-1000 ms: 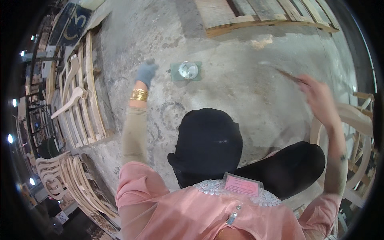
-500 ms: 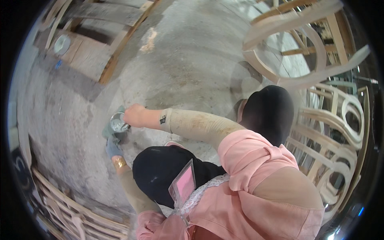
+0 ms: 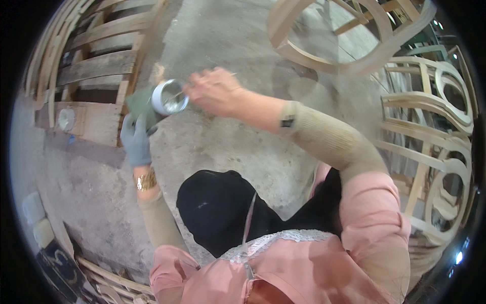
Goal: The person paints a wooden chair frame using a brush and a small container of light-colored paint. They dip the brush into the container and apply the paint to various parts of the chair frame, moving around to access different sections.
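My left hand [image 3: 135, 138], in a grey glove, is closed on a green cloth-like piece [image 3: 142, 103]. Against that piece is a white-rimmed round cup [image 3: 158, 97], tilted so that its shiny grey inside shows. The cup is off the floor, though the hold on its far side is hidden. My right hand [image 3: 215, 92] is bare and slightly blurred, at the cup's right rim. Its fingers are bent around a thin stick [image 3: 175, 95], one end of which reaches into the cup. A small dark part [image 3: 151, 130] shows beside my left fingers; its kind is unclear.
A wooden pallet [image 3: 104, 68] lies at far left, with a round whitish lid-like thing [image 3: 66, 119] on its near board. Curved wooden chair frames [image 3: 430, 109] stand along the right, and another frame [image 3: 324, 63] at far right. Wooden slats [image 3: 119, 281] are at near left. The floor [image 3: 223, 147] is concrete.
Both hands have risen and moved farther away with the cup, which was low over the floor. My right hand has moved right, off the cup's rim. My view has shifted.
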A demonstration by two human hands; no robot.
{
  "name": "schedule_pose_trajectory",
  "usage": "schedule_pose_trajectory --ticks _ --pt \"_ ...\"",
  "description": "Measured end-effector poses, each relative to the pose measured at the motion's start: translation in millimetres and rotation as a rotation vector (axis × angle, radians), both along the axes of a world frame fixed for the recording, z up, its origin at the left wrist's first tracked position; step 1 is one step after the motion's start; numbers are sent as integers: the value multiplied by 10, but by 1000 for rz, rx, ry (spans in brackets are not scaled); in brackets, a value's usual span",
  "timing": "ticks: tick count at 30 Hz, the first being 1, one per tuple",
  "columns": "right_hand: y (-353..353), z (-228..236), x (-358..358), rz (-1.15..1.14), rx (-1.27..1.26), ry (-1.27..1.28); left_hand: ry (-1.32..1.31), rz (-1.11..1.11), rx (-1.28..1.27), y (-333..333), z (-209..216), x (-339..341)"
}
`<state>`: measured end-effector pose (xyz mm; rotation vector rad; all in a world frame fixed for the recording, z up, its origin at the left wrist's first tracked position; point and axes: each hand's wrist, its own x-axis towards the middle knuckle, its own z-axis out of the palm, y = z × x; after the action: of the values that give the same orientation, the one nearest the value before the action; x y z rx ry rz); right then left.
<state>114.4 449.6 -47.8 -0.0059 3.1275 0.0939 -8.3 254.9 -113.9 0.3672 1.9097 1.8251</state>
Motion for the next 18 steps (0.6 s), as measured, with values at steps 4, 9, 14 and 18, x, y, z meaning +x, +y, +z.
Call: schedule_pose_trajectory --ticks 4,9,14,18 --pt "363 590 474 -157 212 78 146 -62 41 655 600 109" --pt "705 1059 962 -236 277 261 409 -206 55 1092 1247 322" --pt "792 1502 1490 -328 273 284 644 -151 169 1473 1874 829" --pt "993 1888 2056 -307 118 263 926 -155 246 1728 2306 1208"
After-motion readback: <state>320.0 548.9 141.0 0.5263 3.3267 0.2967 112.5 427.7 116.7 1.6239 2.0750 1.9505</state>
